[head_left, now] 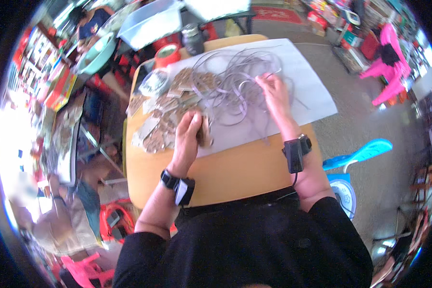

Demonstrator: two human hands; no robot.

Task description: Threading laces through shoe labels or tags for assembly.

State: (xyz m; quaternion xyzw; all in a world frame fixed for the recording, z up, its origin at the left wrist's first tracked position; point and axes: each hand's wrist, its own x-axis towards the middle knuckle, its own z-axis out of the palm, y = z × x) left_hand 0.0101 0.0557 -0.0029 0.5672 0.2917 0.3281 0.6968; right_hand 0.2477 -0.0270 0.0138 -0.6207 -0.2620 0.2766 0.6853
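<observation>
My left hand (187,130) is closed around a small brownish piece (205,133) whose kind I cannot make out. It is above the near edge of a white sheet (312,96). Higher up to the right, my right hand (275,93) pinches a thin, shiny grey-purple strip (252,76). More such strips lie in a loose, looping tangle (242,108) on the sheet, between and beyond my hands. Left of the tangle, brown and whitish flat pieces (163,127) are heaped, close to my left hand.
Everything rests on a light wooden table (240,175). Along its far left side stand a clear plastic container (154,82), an orange-red roll (167,56) and a dark jar (192,39). A blue plastic chair (365,152) is on the right. Far left, another person (92,24) is by a green basin (98,54).
</observation>
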